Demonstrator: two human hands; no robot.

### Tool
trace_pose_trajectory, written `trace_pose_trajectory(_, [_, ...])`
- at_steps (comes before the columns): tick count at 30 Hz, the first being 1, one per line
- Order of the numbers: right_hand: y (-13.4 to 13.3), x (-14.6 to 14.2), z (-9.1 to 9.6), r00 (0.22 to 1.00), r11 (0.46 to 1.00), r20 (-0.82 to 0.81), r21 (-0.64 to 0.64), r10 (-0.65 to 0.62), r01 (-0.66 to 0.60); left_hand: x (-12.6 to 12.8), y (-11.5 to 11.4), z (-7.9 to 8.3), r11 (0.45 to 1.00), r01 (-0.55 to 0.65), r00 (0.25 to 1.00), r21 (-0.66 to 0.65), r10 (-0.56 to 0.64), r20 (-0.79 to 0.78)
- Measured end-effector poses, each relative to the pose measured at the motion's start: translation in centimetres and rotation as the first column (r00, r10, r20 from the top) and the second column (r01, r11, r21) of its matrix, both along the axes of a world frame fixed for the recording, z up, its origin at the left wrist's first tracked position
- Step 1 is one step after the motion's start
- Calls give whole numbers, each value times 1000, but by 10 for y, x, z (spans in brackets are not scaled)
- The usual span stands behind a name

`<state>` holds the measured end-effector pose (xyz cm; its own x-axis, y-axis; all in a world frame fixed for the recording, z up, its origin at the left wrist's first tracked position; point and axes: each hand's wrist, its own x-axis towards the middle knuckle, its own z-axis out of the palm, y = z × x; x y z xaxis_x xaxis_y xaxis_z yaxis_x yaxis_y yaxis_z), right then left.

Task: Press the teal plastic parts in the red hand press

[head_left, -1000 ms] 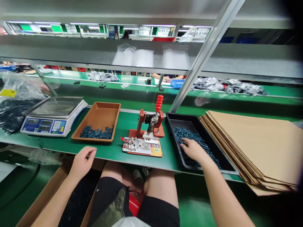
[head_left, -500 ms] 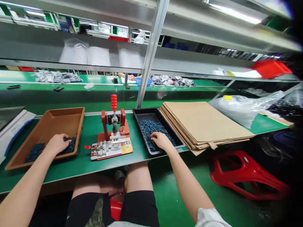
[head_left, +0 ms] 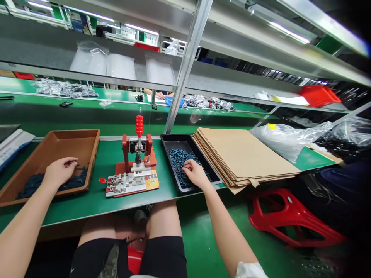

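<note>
The red toggle clamp (head_left: 138, 170) lies at three o'clock from the left hand (head_left: 59, 172) and at nine from the right hand (head_left: 197, 174), which looks a bit nearer. Its long flat base (head_left: 123, 185) runs from about nine to three. The left hand bends over dark blue bits (head_left: 35, 183) in the brown tray (head_left: 72, 144); the right curls over thin blue sticks (head_left: 176, 156) in the black tray (head_left: 179, 143). I can't tell if either pinches anything.

Left tray (head_left: 69, 143): on the counter (head_left: 95, 200), small parts (head_left: 79, 179) inside.
Right tray (head_left: 175, 143): more parts (head_left: 179, 156) inside, cardboard stack (head_left: 246, 154) to its right.
Clamp fixture (head_left: 140, 173): from here, I see it between both trays.
</note>
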<state>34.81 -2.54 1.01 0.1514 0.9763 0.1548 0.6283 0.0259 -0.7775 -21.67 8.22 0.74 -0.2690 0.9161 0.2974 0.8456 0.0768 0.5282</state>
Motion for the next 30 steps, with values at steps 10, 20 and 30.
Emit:
trace_pose_trajectory(10, [-39, -81, 6, 935, 973, -301, 190, 186, -132, 56, -61, 44, 883, 34, 989, 468, -98, 114])
trace_pose_trajectory(20, [-15, -130, -51, 941, 940, -207, 272, 268, -208, 177, -100, 22, 802, 595, 803, -47, -596, 2])
trace_pose_trajectory(30, [-14, -129, -54, 942, 949, -239, 265, 236, -171, 220, -86, 6, 812, 525, 769, -254, -581, -266])
